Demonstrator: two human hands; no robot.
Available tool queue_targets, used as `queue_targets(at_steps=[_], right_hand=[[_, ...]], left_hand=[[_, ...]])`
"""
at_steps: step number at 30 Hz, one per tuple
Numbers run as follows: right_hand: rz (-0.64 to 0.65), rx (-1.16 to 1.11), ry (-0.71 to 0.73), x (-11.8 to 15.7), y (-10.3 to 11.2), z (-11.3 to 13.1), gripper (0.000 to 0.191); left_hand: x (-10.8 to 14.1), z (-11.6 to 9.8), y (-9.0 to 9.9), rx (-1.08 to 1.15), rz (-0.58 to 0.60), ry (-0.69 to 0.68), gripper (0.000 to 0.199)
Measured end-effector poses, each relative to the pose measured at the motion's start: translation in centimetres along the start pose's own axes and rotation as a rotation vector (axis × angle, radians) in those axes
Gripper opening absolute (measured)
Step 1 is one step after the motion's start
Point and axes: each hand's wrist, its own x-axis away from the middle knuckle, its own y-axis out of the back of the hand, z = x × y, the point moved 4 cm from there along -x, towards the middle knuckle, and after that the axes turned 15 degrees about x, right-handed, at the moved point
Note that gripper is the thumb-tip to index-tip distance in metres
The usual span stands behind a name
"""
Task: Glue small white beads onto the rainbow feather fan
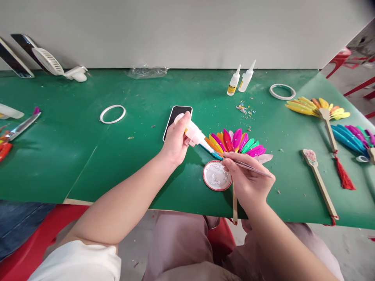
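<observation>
Plainly, at the frame's centre the left hand [175, 142] has its grip clamped round a white squeeze bottle [195, 133], its nozzle [206, 146] slanting down toward the feather fan [236, 142] just right of centre. The right hand [252, 179] has its grip closed on slim tweezers [254, 168]. A round dish [208, 178] of white beads [218, 168] sits on the green table [140, 97], below the feathers.

This looks like a craft workshop. A long green table [140, 117] holds two standing glue bottles [233, 84], orange-handled scissors [22, 126], a little dish [216, 175] of tiny white beads and bright feather fans [227, 141]. Small coloured bits [245, 110] lie around, and red plastic seats [66, 216] are close by.
</observation>
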Motion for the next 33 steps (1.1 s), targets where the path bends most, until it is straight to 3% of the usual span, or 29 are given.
queue_targets(at_steps=[19,33], right_hand=[[0.017,-0.062,-0.116,-0.1,0.0,-0.1,0.009],[0.046,-0.455,-0.421,-1.1,-0.5,-1.5,0.011]], left_hand=[[0.1,0.1,0.0,-0.068,-0.004,0.008,0.046],[0.1,0.3,0.1,-0.142,0.020,0.010,0.043]])
